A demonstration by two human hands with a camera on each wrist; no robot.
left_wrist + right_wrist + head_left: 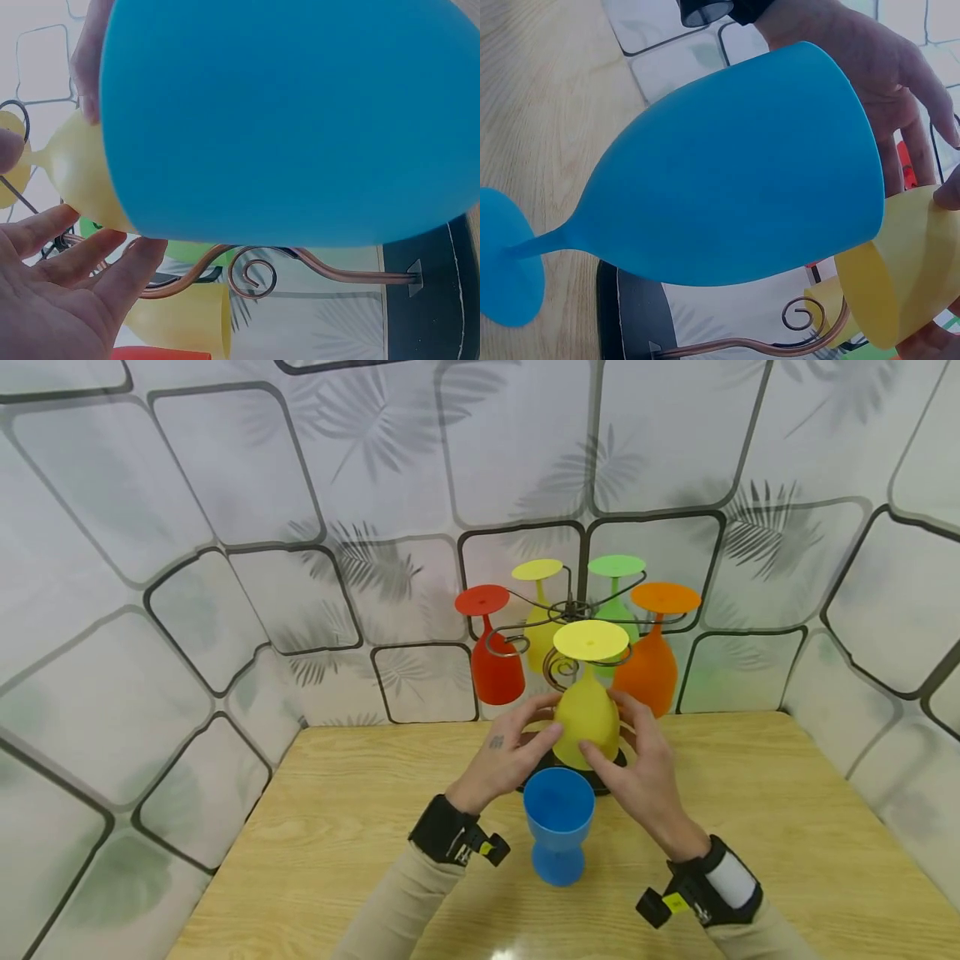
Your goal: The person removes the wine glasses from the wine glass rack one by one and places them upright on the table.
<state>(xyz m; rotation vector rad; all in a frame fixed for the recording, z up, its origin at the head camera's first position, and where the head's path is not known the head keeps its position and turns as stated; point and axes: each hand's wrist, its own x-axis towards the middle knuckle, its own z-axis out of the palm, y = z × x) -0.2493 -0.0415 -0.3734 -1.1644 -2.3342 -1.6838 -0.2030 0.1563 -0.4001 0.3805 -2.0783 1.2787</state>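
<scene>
A yellow goblet (587,727) is upside down at the front of a wire goblet rack, its foot up by a front hook. From the right, my right hand (641,764) holds its bowl, thumb on the near side. On the other side my left hand (506,752) touches the bowl with fairly straight fingers; its thumb looks apart from the bowl in the right wrist view. An upright blue goblet (558,818) stands on the table between my forearms. Large in both wrist views, it hides part of the yellow bowl.
Upside down on the rack hang a red goblet (498,668), an orange goblet (645,672), a green goblet (619,610) and another yellow goblet (537,643). The rack's dark base (435,300) stands on the wooden table (360,827). Patterned cloth (405,443) surrounds the table's back and sides.
</scene>
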